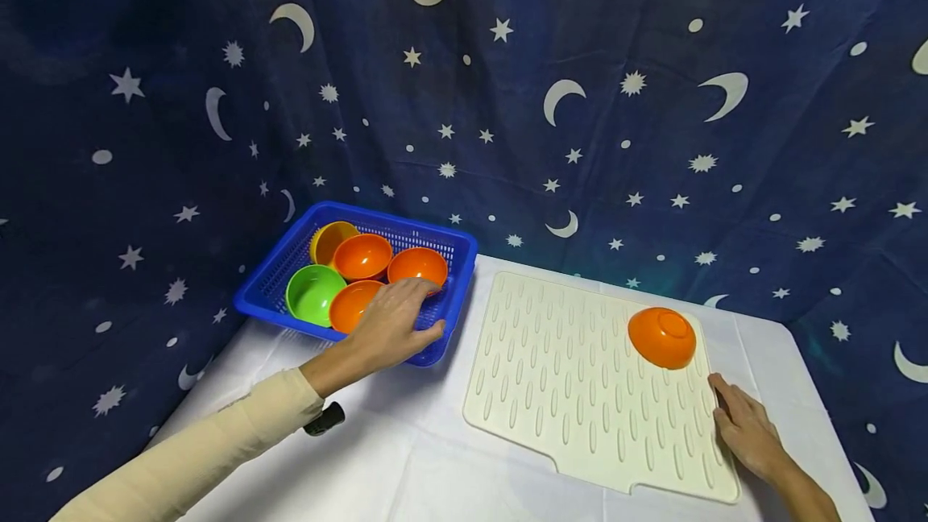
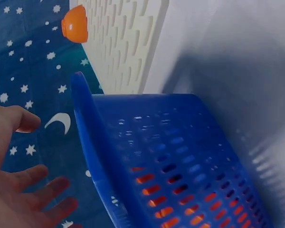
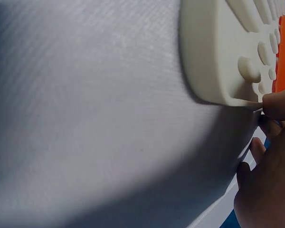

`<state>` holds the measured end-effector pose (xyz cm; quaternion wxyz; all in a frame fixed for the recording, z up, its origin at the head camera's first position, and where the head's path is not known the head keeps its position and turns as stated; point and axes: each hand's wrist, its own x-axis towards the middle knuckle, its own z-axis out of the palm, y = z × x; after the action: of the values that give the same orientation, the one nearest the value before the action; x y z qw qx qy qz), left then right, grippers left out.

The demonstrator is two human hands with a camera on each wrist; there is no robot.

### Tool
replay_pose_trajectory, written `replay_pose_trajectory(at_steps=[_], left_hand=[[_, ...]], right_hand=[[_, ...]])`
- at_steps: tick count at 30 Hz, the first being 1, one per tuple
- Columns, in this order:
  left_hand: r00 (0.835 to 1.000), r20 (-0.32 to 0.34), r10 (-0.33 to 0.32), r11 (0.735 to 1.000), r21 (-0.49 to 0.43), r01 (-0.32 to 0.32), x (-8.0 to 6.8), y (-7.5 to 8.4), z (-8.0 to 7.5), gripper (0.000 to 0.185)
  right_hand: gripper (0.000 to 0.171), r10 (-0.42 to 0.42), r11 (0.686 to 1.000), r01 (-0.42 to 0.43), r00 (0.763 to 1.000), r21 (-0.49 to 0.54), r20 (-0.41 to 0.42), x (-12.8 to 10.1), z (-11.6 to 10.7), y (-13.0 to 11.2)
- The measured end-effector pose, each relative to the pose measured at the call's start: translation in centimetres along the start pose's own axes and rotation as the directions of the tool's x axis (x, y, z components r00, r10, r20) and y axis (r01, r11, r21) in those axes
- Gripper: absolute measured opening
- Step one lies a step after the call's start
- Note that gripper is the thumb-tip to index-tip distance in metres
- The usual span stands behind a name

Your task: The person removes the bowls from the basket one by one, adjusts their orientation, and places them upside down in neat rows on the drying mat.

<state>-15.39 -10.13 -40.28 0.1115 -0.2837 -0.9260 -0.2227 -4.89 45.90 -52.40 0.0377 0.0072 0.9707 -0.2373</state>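
Reaching over the blue basket point(image 1: 293, 252) at centre left of the head view, my left hand point(image 1: 391, 327) hangs with fingers point(image 2: 35, 175) spread wide, holding nothing, just above the orange bowls point(image 1: 416, 265) and a green bowl point(image 1: 313, 293) inside. At lower right, my right hand point(image 1: 747, 428) rests on the edge of the cream drying mat point(image 1: 573, 377), fingers point(image 3: 278, 105) loosely bent against it. One upturned orange bowl point(image 1: 662, 337) sits on the mat's far right corner, on the white bench point(image 1: 406, 457).

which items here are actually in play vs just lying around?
In play: left hand reaching over blue basket of bowls; upturned orange bowl on drying mat; right hand at mat's edge.
Lying about: black knob, starry backdrop.
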Motion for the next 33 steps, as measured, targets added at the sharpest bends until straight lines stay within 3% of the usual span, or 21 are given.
replay_pose_trajectory(at_steps=[5, 11, 20, 24, 27, 33], left_hand=[[0.999, -0.003, -0.050, 0.999, 0.018, 0.050, -0.7, -0.9, -0.4, 0.061], [0.991, -0.010, -0.130, 0.989, 0.063, 0.131, -1.0, -2.4, -1.2, 0.074], [0.956, 0.066, -0.285, 0.952, 0.135, 0.275, -1.2, -4.5, -2.0, 0.089], [0.910, 0.130, -0.393, 0.912, 0.180, 0.368, -1.1, -5.1, -2.3, 0.096], [0.863, 0.179, -0.472, 0.873, 0.230, 0.430, -0.9, -5.6, -2.4, 0.102], [0.782, 0.272, -0.561, 0.822, 0.296, 0.487, -0.7, -6.6, -2.4, 0.104]], right_hand=[[0.055, 0.026, 1.000, -0.027, 0.999, 0.005, 0.024, 0.0, 0.0, 0.0], [0.054, 0.009, 1.000, -0.009, 1.000, 0.026, -0.010, 0.0, 0.2, 0.0], [0.052, 0.006, 1.000, -0.005, 0.999, 0.026, -0.042, 0.0, 0.0, 0.0], [0.052, 0.018, 0.999, -0.017, 0.999, 0.035, -0.039, 0.1, 0.0, 0.0], [0.052, 0.023, 0.999, -0.022, 0.999, 0.043, -0.036, 0.0, 0.1, 0.0], [0.053, 0.034, 0.998, -0.032, 0.999, 0.053, -0.029, -0.1, 0.1, 0.0]])
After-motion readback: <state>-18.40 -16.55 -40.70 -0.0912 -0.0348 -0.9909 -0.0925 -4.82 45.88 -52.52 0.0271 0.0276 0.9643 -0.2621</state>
